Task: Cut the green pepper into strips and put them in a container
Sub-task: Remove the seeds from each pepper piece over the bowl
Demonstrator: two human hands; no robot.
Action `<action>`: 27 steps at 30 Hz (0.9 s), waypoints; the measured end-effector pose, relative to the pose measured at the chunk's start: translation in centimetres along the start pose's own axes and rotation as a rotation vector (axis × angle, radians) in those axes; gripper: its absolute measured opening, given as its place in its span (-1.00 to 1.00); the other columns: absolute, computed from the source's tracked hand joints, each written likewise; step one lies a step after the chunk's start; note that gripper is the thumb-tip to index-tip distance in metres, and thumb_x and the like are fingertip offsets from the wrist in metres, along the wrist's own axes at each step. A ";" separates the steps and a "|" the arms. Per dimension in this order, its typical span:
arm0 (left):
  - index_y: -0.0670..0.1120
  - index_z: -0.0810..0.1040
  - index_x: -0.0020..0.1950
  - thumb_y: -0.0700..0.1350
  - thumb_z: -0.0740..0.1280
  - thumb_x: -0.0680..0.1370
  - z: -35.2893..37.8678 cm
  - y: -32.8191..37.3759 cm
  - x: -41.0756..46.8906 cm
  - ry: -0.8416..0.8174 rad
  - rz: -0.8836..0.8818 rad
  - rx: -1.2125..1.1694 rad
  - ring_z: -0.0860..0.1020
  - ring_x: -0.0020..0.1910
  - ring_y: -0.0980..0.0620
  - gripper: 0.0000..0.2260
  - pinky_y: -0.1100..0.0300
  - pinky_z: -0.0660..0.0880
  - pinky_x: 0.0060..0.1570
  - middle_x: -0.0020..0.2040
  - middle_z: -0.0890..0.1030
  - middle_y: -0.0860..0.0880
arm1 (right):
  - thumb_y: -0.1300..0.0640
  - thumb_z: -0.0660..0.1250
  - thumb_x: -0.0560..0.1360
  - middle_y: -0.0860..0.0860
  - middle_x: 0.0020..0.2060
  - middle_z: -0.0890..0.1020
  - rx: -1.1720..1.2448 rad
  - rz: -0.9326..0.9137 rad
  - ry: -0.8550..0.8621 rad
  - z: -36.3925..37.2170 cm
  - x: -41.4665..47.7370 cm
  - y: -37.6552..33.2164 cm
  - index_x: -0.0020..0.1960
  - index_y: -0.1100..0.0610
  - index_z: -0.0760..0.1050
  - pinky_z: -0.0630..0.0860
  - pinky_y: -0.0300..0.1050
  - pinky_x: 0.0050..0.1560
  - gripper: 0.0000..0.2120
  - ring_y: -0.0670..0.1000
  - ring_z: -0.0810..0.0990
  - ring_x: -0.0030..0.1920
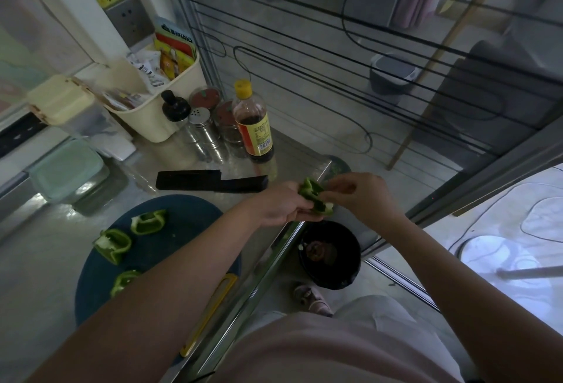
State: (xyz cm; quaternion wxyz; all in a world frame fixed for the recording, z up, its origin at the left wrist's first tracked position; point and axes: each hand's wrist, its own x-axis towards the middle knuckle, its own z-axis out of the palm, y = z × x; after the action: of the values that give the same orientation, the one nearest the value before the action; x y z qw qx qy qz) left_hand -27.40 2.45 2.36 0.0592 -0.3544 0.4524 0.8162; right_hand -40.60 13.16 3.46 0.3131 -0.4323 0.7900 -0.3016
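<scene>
Gripping one pepper piece in left hand, curled round its lower end. Pinching the same piece at its upper inner side with right hand, with fingertips pressed together on it. Looks like pulling out pith or seeds, judging only from the pinch and the pale inside. Holds the grip out past the counter edge, straight above an open black bin on the floor, well apart from it.

Left of the grip and nearer the body: three more pepper chunks lying on a dark round cutting board, apart from each other, showing white ribs in at least two. Just beyond and left of the grip: black knife flat on the counter, untouched by either hand. Further left, well apart: pale-green lidded container, closed, contents too blurred to tell. Beyond the knife: sauce bottle among jars and shakers.

Progress: early to middle.
- Done: splitting the pepper into four big chunks.
- In hand: cleaning one chunk over the bin.
- Left: probably cleaning the other three, slicing all four into strips, opening a container, loading the strips.

No strips anywhere yet. Cannot tell the intended container for sure.
</scene>
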 end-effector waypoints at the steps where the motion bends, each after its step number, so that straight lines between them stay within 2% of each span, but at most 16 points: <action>1: -0.38 0.31 0.32 -0.45 0.08 0.57 0.2 0.0 0.0 0.006 0.003 0.054 0.55 0.09 -0.15 -0.69 0.08 0.55 0.11 0.17 0.52 -0.30 | -0.02 0.47 0.38 -0.23 -0.29 0.59 0.005 0.027 -0.038 0.0 0.1 -0.2 -0.01 0.00 0.64 0.40 -0.57 -0.34 -0.79 -0.31 0.53 -0.30; 4: -0.38 0.29 0.35 -0.45 0.08 0.57 0.6 0.1 0.2 0.036 0.014 0.138 0.45 0.29 -0.21 -0.66 0.07 0.44 0.21 0.31 0.43 -0.33 | 0.02 0.48 0.39 -0.23 -0.32 0.60 0.132 0.095 -0.051 0.0 0.5 -0.3 -0.01 0.01 0.66 0.34 -0.56 -0.44 -0.81 -0.35 0.52 -0.40; 8: -0.36 0.28 0.35 -0.45 0.09 0.57 0.9 0.5 0.4 0.057 0.021 0.142 0.44 0.31 -0.19 -0.66 0.14 0.45 0.18 0.32 0.43 -0.31 | 0.12 0.44 0.43 -0.10 -0.36 0.59 0.360 0.251 0.024 0.7 0.8 -0.8 -0.01 0.14 0.64 0.32 -0.52 -0.54 -0.84 -0.35 0.48 -0.54; 10: -0.35 0.27 0.37 -0.44 0.10 0.57 0.9 0.6 0.3 0.072 0.012 0.187 0.44 0.31 -0.18 -0.65 0.15 0.45 0.17 0.32 0.43 -0.30 | 0.14 0.44 0.42 -0.08 -0.36 0.60 0.390 0.295 0.001 0.8 0.9 -0.9 0.00 0.16 0.64 0.34 -0.49 -0.53 -0.83 -0.30 0.51 -0.53; 13: -0.34 0.27 0.36 -0.44 0.12 0.57 0.7 0.5 0.2 0.113 -0.021 0.256 0.46 0.29 -0.17 -0.65 0.14 0.46 0.16 0.31 0.43 -0.30 | 0.14 0.46 0.41 -0.13 -0.43 0.62 0.328 0.259 -0.057 0.7 1.0 -0.7 0.00 0.17 0.65 0.36 -0.50 -0.50 -0.81 -0.30 0.51 -0.52; 18: -0.33 0.30 0.35 -0.41 0.11 0.58 0.6 0.4 -0.2 0.114 -0.064 0.371 0.48 0.27 -0.16 -0.68 0.12 0.47 0.18 0.30 0.45 -0.29 | 0.23 0.46 0.40 -0.13 -0.42 0.63 0.167 0.181 -0.178 0.1 1.1 -0.8 0.03 0.22 0.65 0.37 -0.54 -0.44 -0.80 -0.32 0.54 -0.51; 21: -0.33 0.32 0.34 -0.41 0.09 0.59 1.2 0.0 -0.2 0.093 -0.082 0.465 0.48 0.28 -0.17 -0.68 0.10 0.46 0.21 0.30 0.46 -0.28 | 0.27 0.43 0.42 -0.06 -0.36 0.63 -0.059 0.185 -0.296 0.0 1.5 -1.2 0.01 0.18 0.65 0.43 -0.49 -0.37 -0.83 -0.34 0.49 -0.56; 24: -0.31 0.30 0.37 -0.41 0.07 0.60 1.8 -0.7 0.2 0.109 -0.085 0.544 0.45 0.30 -0.18 -0.66 0.07 0.45 0.24 0.33 0.42 -0.27 | 0.27 0.41 0.41 -0.18 -0.54 0.57 -0.180 0.199 -0.371 0.0 2.1 -0.9 -0.03 0.15 0.66 0.40 -0.53 -0.42 -0.84 -0.34 0.48 -0.58; 27: -0.29 0.32 0.37 -0.43 0.06 0.59 2.2 -1.0 0.8 0.129 -0.073 0.585 0.45 0.30 -0.20 -0.65 0.04 0.45 0.24 0.33 0.42 -0.28 | 0.27 0.37 0.42 -0.24 -0.69 0.46 -0.258 0.217 -0.358 0.3 2.2 -0.5 -0.11 0.17 0.66 0.28 -0.55 -0.54 -0.89 -0.36 0.43 -0.62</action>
State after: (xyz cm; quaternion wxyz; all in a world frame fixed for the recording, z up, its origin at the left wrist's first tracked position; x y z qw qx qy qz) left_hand -28.71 4.61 1.91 0.1592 -0.3895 0.6580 0.6245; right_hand -41.09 10.94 3.14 0.4209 -0.4279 0.7957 -0.0812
